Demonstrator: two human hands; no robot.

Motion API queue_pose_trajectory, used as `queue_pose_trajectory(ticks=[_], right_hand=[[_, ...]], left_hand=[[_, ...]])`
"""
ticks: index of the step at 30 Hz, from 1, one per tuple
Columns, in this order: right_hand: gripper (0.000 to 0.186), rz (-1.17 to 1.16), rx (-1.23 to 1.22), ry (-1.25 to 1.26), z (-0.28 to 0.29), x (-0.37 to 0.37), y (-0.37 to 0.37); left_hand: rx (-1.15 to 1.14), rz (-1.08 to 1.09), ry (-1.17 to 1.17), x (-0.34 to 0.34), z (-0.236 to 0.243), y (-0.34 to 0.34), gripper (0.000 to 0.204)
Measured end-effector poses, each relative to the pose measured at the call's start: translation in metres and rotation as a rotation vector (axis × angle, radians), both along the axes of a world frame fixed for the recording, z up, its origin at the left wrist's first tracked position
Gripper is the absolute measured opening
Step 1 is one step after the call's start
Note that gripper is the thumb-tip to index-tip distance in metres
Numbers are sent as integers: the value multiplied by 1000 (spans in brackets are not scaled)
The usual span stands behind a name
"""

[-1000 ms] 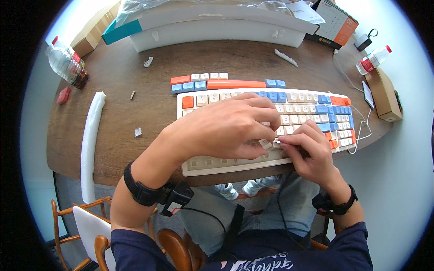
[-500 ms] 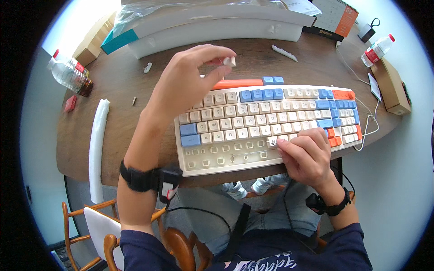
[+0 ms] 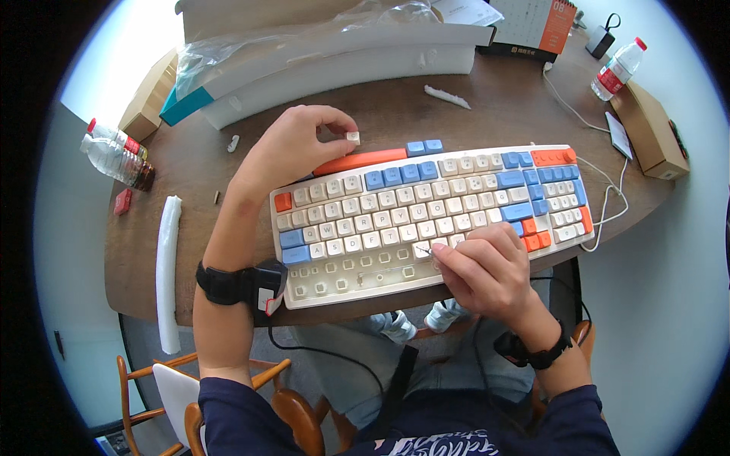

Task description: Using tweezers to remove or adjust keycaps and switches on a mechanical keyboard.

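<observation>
The left hand [image 3: 293, 146] pinches a white key [image 3: 353, 137], an orange bar [image 3: 361, 161] just below that grip. The right hand [image 3: 490, 272] pinches a small object, too tiny to identify, at a second key [image 3: 421, 251]; bare switches [image 3: 348, 265] lie left.

And here's the keyboard [image 3: 397, 280], flat on the counter [image 3: 395, 114] by its near edge, right end slanting farther away! Mostly cream keys in a white frame, with blue and orange ones at both ends, but the 2 nearest rows are bare across the left, sockets showing. Beyond the far edge, a long orange keycap [image 3: 365, 161] lies lengthwise, 2 blue keycaps [image 3: 423, 147] at its right. 1 small cream keycap [image 3: 353, 138] is held up just past the orange bar; another pale keycap [image 3: 422, 251] sits over the bare rows, seating unclear.
</observation>
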State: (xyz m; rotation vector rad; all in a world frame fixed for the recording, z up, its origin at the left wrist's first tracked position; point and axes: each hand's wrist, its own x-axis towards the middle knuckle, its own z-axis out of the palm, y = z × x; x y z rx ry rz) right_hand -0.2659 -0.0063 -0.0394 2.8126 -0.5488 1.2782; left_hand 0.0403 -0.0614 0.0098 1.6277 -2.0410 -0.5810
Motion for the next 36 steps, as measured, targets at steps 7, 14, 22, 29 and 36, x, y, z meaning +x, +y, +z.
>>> queue_pose_trajectory(ticks=[7, 14, 22, 29, 36], right_hand=[[25, -19, 1, -12, -3, 2, -1], [25, -27, -1, 5, -3, 2, 0], [25, -34, 5, 0, -1, 4, 1], [24, -43, 11, 13, -2, 4, 0], [18, -49, 57, -2, 11, 0, -1]], left_hand=[[18, -3, 99, 3, -15, -4, 28], [58, -17, 59, 5, -14, -1, 26], [32, -54, 77, 12, -17, 3, 25], [-22, -131, 24, 10, -17, 1, 27], [-46, -66, 76, 7, -7, 8, 26]])
